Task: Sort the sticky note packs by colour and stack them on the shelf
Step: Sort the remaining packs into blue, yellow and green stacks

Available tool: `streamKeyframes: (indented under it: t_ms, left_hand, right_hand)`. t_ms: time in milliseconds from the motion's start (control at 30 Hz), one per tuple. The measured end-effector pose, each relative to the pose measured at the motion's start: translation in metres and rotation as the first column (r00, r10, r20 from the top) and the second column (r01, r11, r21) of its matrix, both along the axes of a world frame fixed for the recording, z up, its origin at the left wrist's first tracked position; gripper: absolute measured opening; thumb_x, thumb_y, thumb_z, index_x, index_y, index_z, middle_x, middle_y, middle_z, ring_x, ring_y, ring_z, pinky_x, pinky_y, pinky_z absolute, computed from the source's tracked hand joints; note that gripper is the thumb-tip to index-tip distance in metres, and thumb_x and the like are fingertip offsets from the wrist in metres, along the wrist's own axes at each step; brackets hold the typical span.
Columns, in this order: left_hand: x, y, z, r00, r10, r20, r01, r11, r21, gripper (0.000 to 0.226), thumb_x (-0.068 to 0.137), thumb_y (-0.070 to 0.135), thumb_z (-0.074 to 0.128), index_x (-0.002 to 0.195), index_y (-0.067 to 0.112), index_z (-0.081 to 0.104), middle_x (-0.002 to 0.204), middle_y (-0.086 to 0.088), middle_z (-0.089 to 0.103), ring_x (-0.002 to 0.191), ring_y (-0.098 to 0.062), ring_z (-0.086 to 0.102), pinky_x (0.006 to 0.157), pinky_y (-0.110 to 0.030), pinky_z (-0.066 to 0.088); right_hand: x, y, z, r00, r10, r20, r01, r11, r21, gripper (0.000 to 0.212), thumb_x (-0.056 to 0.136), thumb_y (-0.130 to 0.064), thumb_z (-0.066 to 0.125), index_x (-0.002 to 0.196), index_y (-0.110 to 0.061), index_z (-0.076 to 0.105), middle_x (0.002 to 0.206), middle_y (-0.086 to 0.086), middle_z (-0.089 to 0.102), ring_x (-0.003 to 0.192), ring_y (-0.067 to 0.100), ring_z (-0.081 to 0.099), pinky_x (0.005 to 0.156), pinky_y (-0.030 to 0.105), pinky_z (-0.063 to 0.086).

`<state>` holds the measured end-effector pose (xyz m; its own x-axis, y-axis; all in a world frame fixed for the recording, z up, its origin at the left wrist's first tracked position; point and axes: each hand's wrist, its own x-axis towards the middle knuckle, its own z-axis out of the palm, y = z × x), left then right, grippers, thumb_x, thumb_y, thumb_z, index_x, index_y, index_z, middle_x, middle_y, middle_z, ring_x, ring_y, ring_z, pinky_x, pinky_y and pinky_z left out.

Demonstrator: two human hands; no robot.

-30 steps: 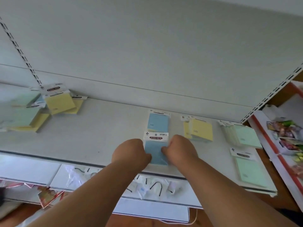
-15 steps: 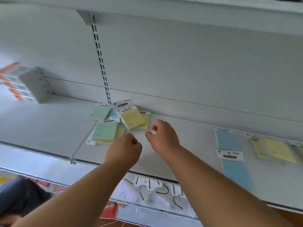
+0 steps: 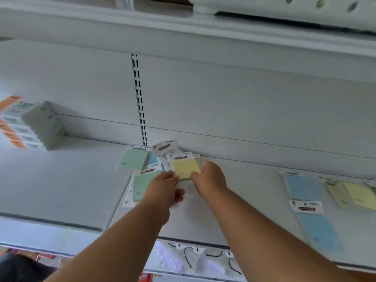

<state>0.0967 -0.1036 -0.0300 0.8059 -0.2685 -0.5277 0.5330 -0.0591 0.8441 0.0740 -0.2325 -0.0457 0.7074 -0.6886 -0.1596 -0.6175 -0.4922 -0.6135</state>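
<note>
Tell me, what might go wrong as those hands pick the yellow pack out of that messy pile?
The yellow pack lies on a loose, overlapping pile of green, blue and clear-wrapped packs, so lifting it may drag neighbours along or scatter them. The right hand seems to pinch only its edge, while the left hand just meets its corner; slick wrapping could slip. A mixed-up colour could also ride along into the yellow stack.

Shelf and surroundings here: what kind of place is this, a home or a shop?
Most likely a shop's stationery aisle. The white shelf hangs from a slotted upright, retail-packed sticky note packs with header cards lie on it, and display hooks hang below its front edge.
</note>
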Motion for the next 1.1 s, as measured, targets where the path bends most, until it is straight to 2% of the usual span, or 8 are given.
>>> streamKeyframes:
  t_ms: [100, 233, 333, 467, 567, 733, 900, 1100]
  left_hand:
    - [-0.009, -0.013, 0.000, 0.999, -0.013, 0.033, 0.014, 0.999, -0.036, 0.023, 0.094, 0.009, 0.058, 0.116, 0.016, 0.063, 0.079, -0.009, 0.061, 0.056, -0.017, 0.052, 0.055, -0.031, 0.050]
    - [-0.043, -0.046, 0.004, 0.981, -0.118, 0.154, 0.125, 0.992, -0.034, 0.030, 0.092, 0.006, 0.061, 0.115, 0.024, 0.057, 0.081, -0.010, 0.059, 0.054, -0.020, 0.048, 0.054, -0.032, 0.046]
    - [-0.081, -0.076, 0.005, 0.929, -0.275, 0.249, 0.268, 0.961, 0.060, 0.026, 0.091, 0.015, 0.063, 0.109, 0.032, 0.055, 0.086, -0.009, 0.067, 0.053, -0.021, 0.051, 0.051, -0.029, 0.044]
    - [-0.136, -0.125, 0.008, 0.804, -0.465, 0.369, 0.432, 0.885, 0.175, 0.027, 0.089, 0.021, 0.065, 0.107, 0.037, 0.053, 0.086, -0.005, 0.068, 0.056, -0.018, 0.056, 0.052, -0.029, 0.047]
    - [-0.181, -0.167, 0.010, 0.691, -0.567, 0.449, 0.479, 0.824, 0.302, 0.026, 0.089, 0.026, 0.065, 0.110, 0.034, 0.052, 0.082, 0.005, 0.064, 0.062, -0.010, 0.059, 0.054, -0.023, 0.042]
    - [-0.260, -0.239, 0.002, 0.547, -0.712, 0.439, 0.483, 0.698, 0.529, 0.033, 0.089, 0.038, 0.062, 0.118, 0.028, 0.052, 0.080, 0.012, 0.061, 0.078, -0.010, 0.061, 0.067, -0.026, 0.044]
    - [-0.310, -0.301, -0.007, 0.489, -0.782, 0.386, 0.384, 0.591, 0.710, 0.033, 0.089, 0.041, 0.058, 0.117, 0.024, 0.054, 0.098, 0.004, 0.068, 0.093, -0.021, 0.064, 0.082, -0.033, 0.052]
    - [-0.335, -0.326, -0.016, 0.423, -0.858, 0.291, 0.245, 0.418, 0.875, 0.027, 0.092, 0.039, 0.054, 0.111, 0.021, 0.055, 0.110, -0.002, 0.065, 0.102, -0.026, 0.062, 0.075, -0.031, 0.044]
  right_hand:
    - [-0.029, -0.008, 0.013, 0.989, -0.098, 0.110, 0.086, 0.990, 0.113, 0.014, 0.080, -0.020, 0.066, 0.089, -0.010, 0.061, 0.078, -0.002, 0.053, 0.076, 0.024, 0.055, 0.062, 0.029, 0.042]
    - [-0.086, -0.022, 0.034, 0.965, -0.145, 0.219, 0.120, 0.985, 0.122, 0.037, 0.082, -0.020, 0.066, 0.118, -0.021, 0.063, 0.099, -0.005, 0.060, 0.089, 0.015, 0.059, 0.077, 0.031, 0.051]
    - [-0.136, -0.055, 0.040, 0.927, -0.243, 0.284, 0.217, 0.969, 0.123, 0.026, 0.085, -0.031, 0.065, 0.110, -0.028, 0.059, 0.102, -0.010, 0.060, 0.091, 0.011, 0.058, 0.077, 0.030, 0.049]
    - [-0.205, -0.111, 0.042, 0.886, -0.366, 0.284, 0.357, 0.930, 0.087, 0.018, 0.089, -0.037, 0.063, 0.100, -0.023, 0.060, 0.093, -0.008, 0.063, 0.089, 0.015, 0.060, 0.080, 0.031, 0.049]
    - [-0.255, -0.155, 0.036, 0.877, -0.423, 0.229, 0.410, 0.906, 0.101, 0.024, 0.088, -0.036, 0.063, 0.103, -0.017, 0.063, 0.091, -0.004, 0.064, 0.086, 0.018, 0.061, 0.074, 0.029, 0.047]
    - [-0.335, -0.235, 0.023, 0.916, -0.395, 0.065, 0.396, 0.918, -0.004, 0.029, 0.087, -0.038, 0.064, 0.105, -0.015, 0.065, 0.100, 0.002, 0.068, 0.095, 0.022, 0.063, 0.082, 0.032, 0.049]
    - [-0.378, -0.299, 0.013, 0.950, -0.305, -0.075, 0.298, 0.950, -0.091, 0.036, 0.087, -0.040, 0.064, 0.114, -0.017, 0.062, 0.113, 0.002, 0.066, 0.106, 0.023, 0.061, 0.083, 0.028, 0.045]
    - [-0.385, -0.317, 0.009, 0.967, -0.132, -0.220, 0.078, 0.968, -0.239, 0.029, 0.089, -0.036, 0.060, 0.109, -0.017, 0.049, 0.102, 0.004, 0.063, 0.097, 0.026, 0.061, 0.069, 0.031, 0.044]
